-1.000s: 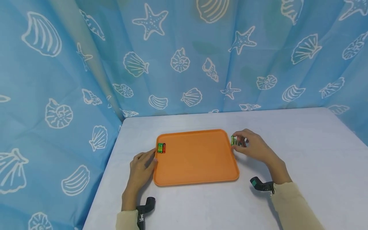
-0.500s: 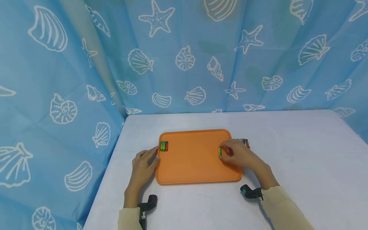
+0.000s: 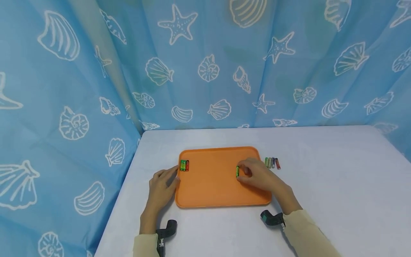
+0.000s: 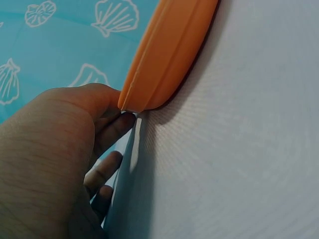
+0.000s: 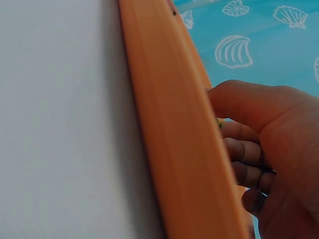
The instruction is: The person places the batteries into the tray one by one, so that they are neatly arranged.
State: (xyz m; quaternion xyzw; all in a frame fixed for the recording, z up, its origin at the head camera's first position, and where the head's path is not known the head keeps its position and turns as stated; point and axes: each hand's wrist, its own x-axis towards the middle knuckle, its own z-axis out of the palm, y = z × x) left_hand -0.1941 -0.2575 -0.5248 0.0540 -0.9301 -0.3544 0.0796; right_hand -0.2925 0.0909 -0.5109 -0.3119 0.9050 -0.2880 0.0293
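Observation:
An orange tray point(image 3: 208, 200) lies on the white table. In the head view my right hand point(image 3: 258, 175) is over the tray's right half, pinching a green battery point(image 3: 237, 171) upright in the picture between thumb and fingers. The right wrist view shows this hand behind the tray's wall point(image 5: 174, 119), which hides most of the battery. My left hand point(image 3: 162, 187) rests at the tray's left edge, its thumb and fingertips touching the rim, as the left wrist view shows too. Inside the tray's upper left, two green batteries point(image 3: 182, 165) and a red battery point(image 3: 187, 165) lie side by side.
Right of the tray, several batteries point(image 3: 273, 163) lie in a row on the table point(image 3: 321, 192). They are green, pale, dark and red. A blue curtain point(image 3: 205, 85) with white shells hangs behind and to the left. Each wrist wears a black camera mount point(image 3: 271, 217).
My right hand has carried the green battery from the row right of the tray leftward over the tray. The left hand stays at the tray's edge; the head view has shifted slightly.

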